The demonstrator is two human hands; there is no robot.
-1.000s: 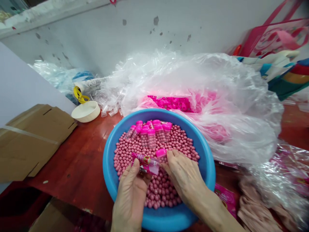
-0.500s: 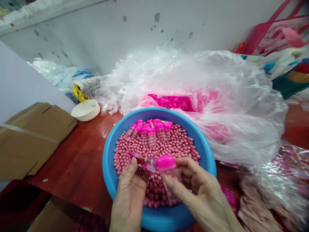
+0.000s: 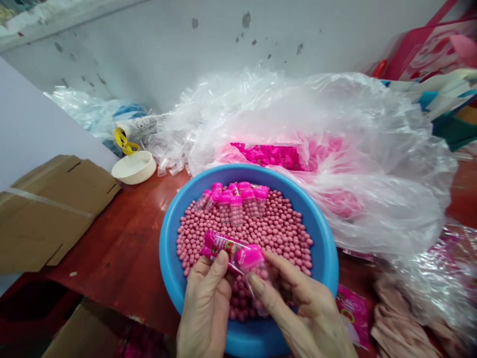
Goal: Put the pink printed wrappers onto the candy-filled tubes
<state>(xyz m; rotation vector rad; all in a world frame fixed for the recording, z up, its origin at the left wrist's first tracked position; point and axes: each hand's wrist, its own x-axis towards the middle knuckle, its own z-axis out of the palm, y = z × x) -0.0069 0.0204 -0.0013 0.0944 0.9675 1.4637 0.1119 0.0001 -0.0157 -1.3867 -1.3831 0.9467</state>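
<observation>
My left hand pinches a pink printed clear plastic wrapper between thumb and fingers. Closed around the lower body of a small clear bottle with a pink cap is my right hand. The bottle's capped end is at the wrapper's right end and seems to be inside it; pink balls show through the bottle. Both hands are over a blue basin of pink candy-like balls. Several pink-capped bottles with balls in them lie on the far side of the heap.
Behind the basin spreads a large clear plastic bag with pink caps in its opening. At left are a white round lid or dish, yellow tape and cardboard. Pink wrappers and beige cloth lie at right.
The bottle and wrapper have come together: the cap, earlier just beside the wrapper's open end, now appears within it. The wrapper has opened wider and turned its printed face up.
</observation>
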